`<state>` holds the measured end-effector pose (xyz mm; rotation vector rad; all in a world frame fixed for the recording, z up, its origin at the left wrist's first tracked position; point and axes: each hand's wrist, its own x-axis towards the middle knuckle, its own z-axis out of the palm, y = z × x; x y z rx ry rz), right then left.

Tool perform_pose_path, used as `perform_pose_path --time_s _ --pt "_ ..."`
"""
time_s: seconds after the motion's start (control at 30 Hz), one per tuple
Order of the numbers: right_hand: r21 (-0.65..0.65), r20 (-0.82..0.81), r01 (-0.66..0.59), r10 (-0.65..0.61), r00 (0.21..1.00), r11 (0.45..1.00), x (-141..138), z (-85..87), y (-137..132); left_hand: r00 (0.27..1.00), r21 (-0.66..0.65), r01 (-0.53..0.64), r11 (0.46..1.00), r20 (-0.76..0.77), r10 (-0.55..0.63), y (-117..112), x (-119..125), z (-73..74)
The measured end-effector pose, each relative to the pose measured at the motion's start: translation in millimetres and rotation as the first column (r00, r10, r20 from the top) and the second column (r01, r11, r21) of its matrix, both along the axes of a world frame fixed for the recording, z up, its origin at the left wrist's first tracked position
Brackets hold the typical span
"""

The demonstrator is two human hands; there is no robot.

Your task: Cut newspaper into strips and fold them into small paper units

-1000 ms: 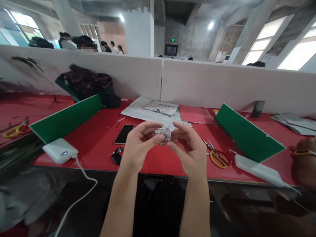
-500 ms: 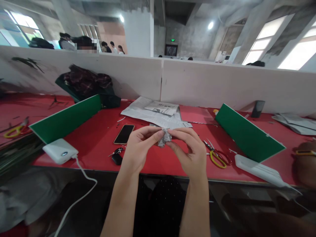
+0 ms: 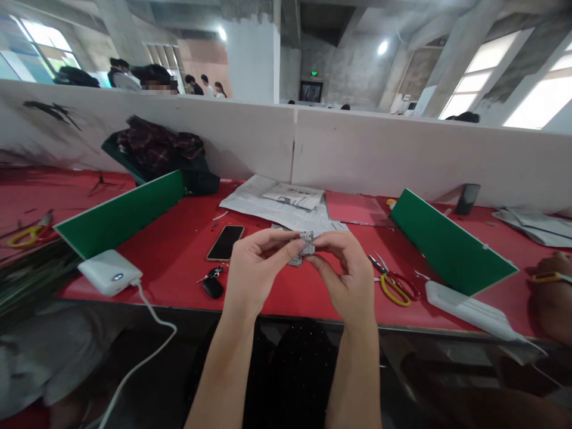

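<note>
A small folded piece of newspaper (image 3: 307, 244), grey with print, is held up above the red table between both my hands. My left hand (image 3: 261, 259) pinches it from the left, thumb across its front. From the right, my right hand (image 3: 342, 265) grips its edge between thumb and fingers. The fingers cover part of the paper, so its full shape is hidden. Behind my hands lie large newspaper sheets (image 3: 250, 199) with a smaller folded newspaper (image 3: 295, 195) on top.
Left of my hands lie a phone (image 3: 226, 243) and keys with a black fob (image 3: 213, 287). Scissors (image 3: 395, 287) lie to the right. Green dividers (image 3: 120, 211) flank the place, with white power banks (image 3: 109, 273) beside them. Another person's wrist (image 3: 552, 292) shows at far right.
My left thumb has shifted right over the newspaper piece, and my right fingers have curled in more. The piece is turned slightly, with an upper flap standing up more clearly.
</note>
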<state>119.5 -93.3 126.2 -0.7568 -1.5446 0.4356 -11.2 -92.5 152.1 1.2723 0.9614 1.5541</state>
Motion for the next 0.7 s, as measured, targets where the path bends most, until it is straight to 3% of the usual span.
perform_pose_path --time_s 0.27,0.47,0.6,0.7 --pt "0.055 -0.003 0.096 -0.096 0.995 0.994 -1.4 -1.6 0.6 0.997 -0.008 0.065 0.998 -0.030 -0.065 1.8 -2.6 -3.3" --pt "0.134 0.025 0.198 -0.203 0.979 0.971 -11.5 -9.5 10.2 0.999 -0.024 0.050 0.998 0.017 -0.049 6.1 -2.7 -6.5" --pt "0.132 0.014 0.207 -0.211 0.977 0.969 -16.4 -12.1 12.9 0.997 -0.045 0.081 0.996 0.011 -0.081 9.0 -6.3 -9.7" --pt "0.026 -0.043 0.128 -0.126 0.991 0.991 -17.8 -12.3 14.0 0.995 -0.051 0.100 0.994 0.009 -0.100 12.8 -10.8 -13.0"
